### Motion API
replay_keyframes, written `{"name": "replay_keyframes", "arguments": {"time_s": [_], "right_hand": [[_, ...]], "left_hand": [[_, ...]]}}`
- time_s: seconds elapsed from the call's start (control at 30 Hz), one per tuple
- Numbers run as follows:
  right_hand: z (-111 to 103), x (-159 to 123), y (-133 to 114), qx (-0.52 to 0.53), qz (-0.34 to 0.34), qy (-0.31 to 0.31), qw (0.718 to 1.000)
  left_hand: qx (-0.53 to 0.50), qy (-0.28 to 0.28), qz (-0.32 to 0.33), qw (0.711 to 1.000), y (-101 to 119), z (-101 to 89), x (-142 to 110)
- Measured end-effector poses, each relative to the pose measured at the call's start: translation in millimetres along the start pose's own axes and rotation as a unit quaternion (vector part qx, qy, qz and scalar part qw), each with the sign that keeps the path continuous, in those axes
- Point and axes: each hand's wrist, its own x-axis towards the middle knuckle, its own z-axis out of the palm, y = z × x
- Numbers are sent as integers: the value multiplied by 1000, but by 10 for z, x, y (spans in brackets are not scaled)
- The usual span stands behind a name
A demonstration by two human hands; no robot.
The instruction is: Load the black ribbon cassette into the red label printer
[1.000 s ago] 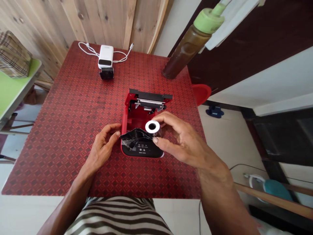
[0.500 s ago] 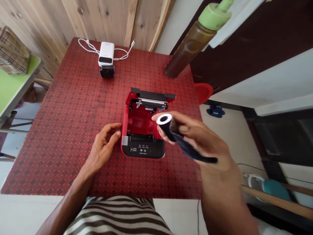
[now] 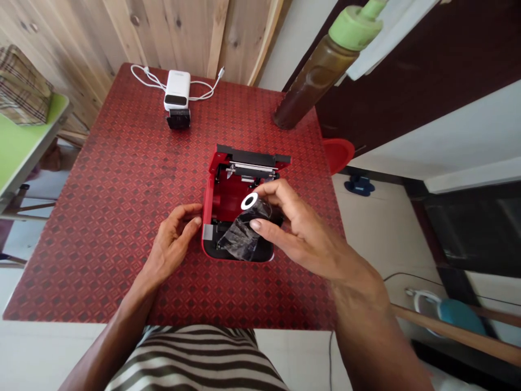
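In the head view a small red and black printer [image 3: 238, 247] stands on the table, its lid [image 3: 252, 157] raised and the red inner bay exposed. My right hand [image 3: 291, 225] grips a paper roll [image 3: 260, 209] wrapped in shiny black film, between thumb and fingers. One white end with a dark hole faces up and left. A loose flap of the film [image 3: 240, 236] hangs over the printer's black front panel. The roll is above the bay; whether it touches the printer I cannot tell. My left hand [image 3: 173, 239] lies beside the printer's left side, fingers loosely bent, thumb apart, fingertips against the casing.
A white power bank [image 3: 177, 87] with a white cable lies at the back left, near a small black object [image 3: 179, 119]. A tall brown bottle [image 3: 313, 81] with a green cap stands at the back right. The red patterned table [image 3: 114, 179] meets a wooden wall.
My right hand has moved left with the paper roll and turned it, and the film flap now hangs over the front panel. My left hand has stayed in place.
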Motion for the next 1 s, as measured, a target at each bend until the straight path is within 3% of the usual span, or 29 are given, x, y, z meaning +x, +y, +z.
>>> {"name": "replay_keyframes", "arguments": {"time_s": [0.2, 0.4, 0.73, 0.87, 1.0], "right_hand": [[149, 127, -61, -183, -57, 3, 981], [319, 231, -49, -247, -50, 48, 966], [400, 310, -105, -364, -29, 54, 929], [451, 316, -188, -389, -28, 41, 920], [484, 394, -246, -412, 16, 12, 911]], "left_hand": [[-3, 0, 3, 1000, 0, 3, 2], [-5, -3, 1, 1000, -1, 3, -3], [4, -2, 2, 1000, 3, 3, -16], [3, -4, 4, 1000, -3, 3, -15], [8, -6, 10, 1000, -14, 2, -17]]}}
